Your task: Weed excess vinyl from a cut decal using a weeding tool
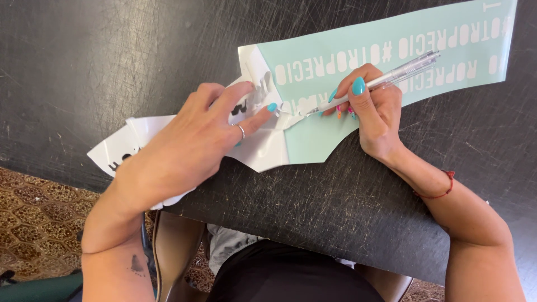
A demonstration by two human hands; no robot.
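Observation:
A long mint-green vinyl sticker sheet [391,50] with cut-out white letters lies across a scratched black table [112,56]. My right hand [375,106] grips a clear pen-shaped craft knife [391,75], its tip touching the sheet near the letters at the middle. My left hand [196,140] lies flat with fingers spread on the peeled white glossy film [263,148], pressing it down just left of the knife tip. A ring sits on one left finger, and a red string bracelet circles my right wrist.
The table's near edge runs diagonally from lower left to right. Below it are a patterned brown tiled floor [33,218], my lap in dark clothing, and part of a chair.

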